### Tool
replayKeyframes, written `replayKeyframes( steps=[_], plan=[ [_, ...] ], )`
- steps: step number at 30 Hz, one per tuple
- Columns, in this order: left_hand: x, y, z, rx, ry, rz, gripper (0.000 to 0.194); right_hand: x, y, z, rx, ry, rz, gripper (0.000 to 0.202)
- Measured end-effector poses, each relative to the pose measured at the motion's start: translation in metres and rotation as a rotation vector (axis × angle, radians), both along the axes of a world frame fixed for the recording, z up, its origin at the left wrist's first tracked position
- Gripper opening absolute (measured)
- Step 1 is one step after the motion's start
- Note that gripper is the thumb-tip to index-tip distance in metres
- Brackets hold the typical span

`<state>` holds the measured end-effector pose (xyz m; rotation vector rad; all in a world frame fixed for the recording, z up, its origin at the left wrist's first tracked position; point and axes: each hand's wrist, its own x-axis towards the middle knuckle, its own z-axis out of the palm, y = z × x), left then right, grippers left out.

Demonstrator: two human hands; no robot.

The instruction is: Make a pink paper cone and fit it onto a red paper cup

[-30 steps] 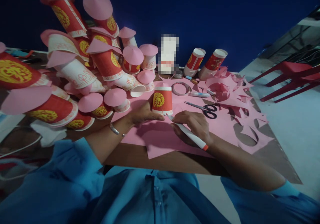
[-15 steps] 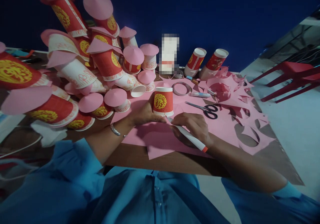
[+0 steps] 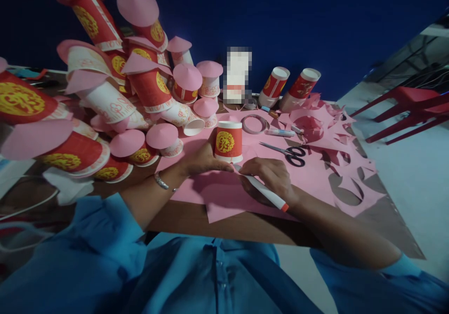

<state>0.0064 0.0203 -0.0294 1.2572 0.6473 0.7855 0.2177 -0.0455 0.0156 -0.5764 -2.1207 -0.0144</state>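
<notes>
A red and white paper cup point(image 3: 229, 140) with a gold emblem stands on pink paper point(image 3: 224, 202) in front of me. My left hand point(image 3: 206, 159) is closed around its left side, thumb along the lower edge. In my right hand point(image 3: 268, 176) is a white marker point(image 3: 267, 193) with an orange-red end, held like a pen. Its grey tip points at the cup's bottom edge; whether it touches cup or paper is too small to tell. Just right of the cup lie a tape roll point(image 3: 254, 124) and black-handled scissors point(image 3: 293, 155).
Paper cups with pink cone tops point(image 3: 147, 87) are piled at the left. Two stacks of cups point(image 3: 274, 87) stand at the back. Pink paper scraps point(image 3: 315, 127) cover the table's right side, near a glue tube point(image 3: 279, 132). A red stool point(image 3: 409, 101) stands beyond.
Almost nothing differs. Both hands stay at the cup, and the marker's rear end has shifted very slightly left and up.
</notes>
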Motion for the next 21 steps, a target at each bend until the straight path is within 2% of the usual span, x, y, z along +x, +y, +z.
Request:
replayKeyframes(
  steps=[9, 21],
  plan=[
    [0.0034, -0.0032, 0.0110, -0.003, 0.043, 0.003, 0.109, 0.0008, 0.0010, -0.0018, -0.009, -0.012, 0.000, 0.010],
    [0.0021, -0.0017, 0.0058, 0.007, 0.026, 0.009, 0.104, 0.0007, 0.0004, -0.0012, 0.011, 0.005, -0.021, 0.011]
  ],
)
